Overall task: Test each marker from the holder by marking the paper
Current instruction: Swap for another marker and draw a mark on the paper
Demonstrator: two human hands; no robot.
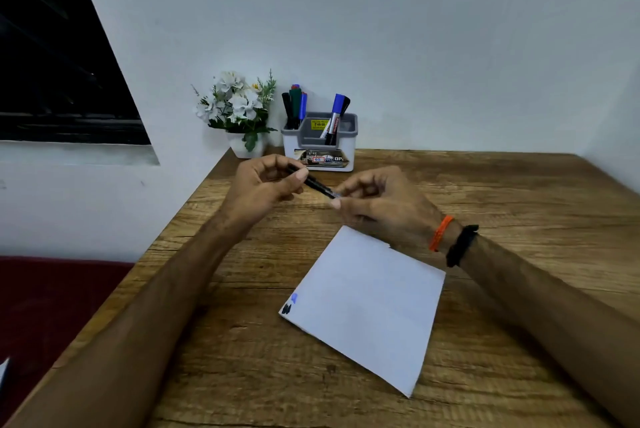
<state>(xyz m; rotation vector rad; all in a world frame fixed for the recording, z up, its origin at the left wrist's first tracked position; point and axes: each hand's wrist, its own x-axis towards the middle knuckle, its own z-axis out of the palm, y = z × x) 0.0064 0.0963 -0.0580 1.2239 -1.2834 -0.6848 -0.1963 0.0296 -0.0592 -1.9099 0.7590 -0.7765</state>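
Note:
A black marker (316,183) is held level between both hands above the wooden table (519,206). My left hand (261,185) grips its far end and my right hand (377,201) pinches the near end. Behind them stands the white and grey marker holder (348,137) with several markers: a black, a green and a blue one (295,105) in its left slot and a large blue-capped marker (335,119) in the middle. The white paper (367,303) lies in front of my hands, with a blue mark and a black mark (289,304) at its left corner.
A small white pot of artificial white flowers (239,109) stands at the table's back left corner against the wall. The table's left edge drops off to a dark red seat (52,306). A dark window (52,64) is at the upper left.

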